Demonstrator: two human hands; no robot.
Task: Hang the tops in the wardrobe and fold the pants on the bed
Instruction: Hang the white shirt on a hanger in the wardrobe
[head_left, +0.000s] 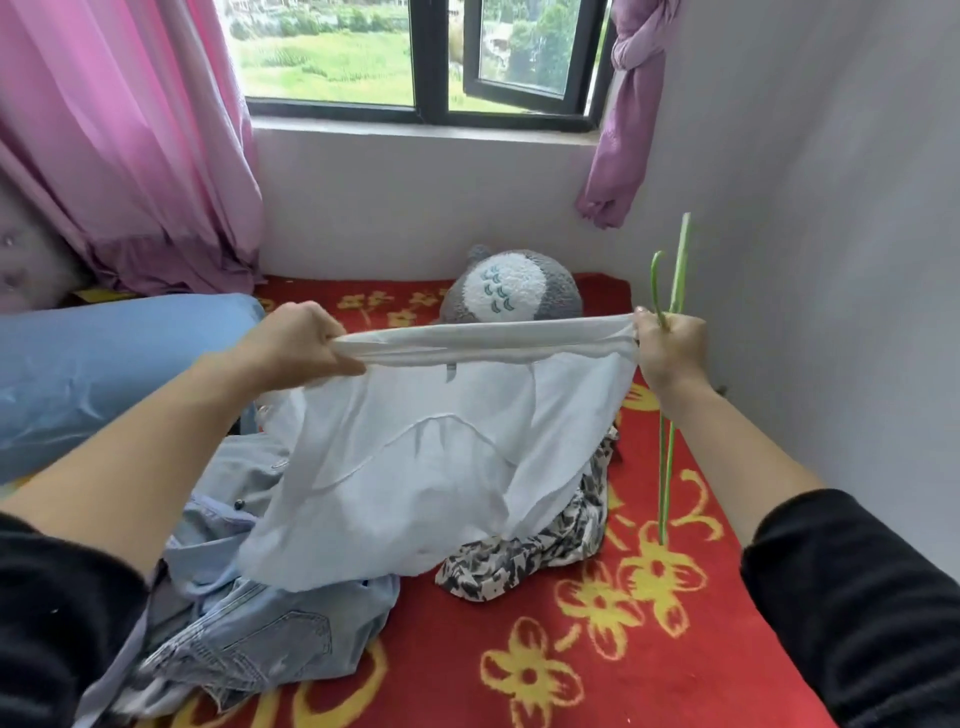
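Note:
A white top (415, 467) hangs stretched between my two hands above the bed. My left hand (296, 340) grips one end of its bunched upper edge. My right hand (670, 348) pinches the other end and also holds a thin green hanger (670, 415), whose hook points up and whose wires hang down past my wrist. Under the top lie light blue jeans (249, 634) and a black-and-white patterned garment (530, 556), partly hidden by the white cloth.
The bed carries a red blanket with yellow flowers (597, 649). A grey and white plush toy (514, 291) sits by the wall under the window. A blue pillow (104, 364) lies at left, with pink curtains (130, 130) behind. A white wall (831, 260) runs close on the right.

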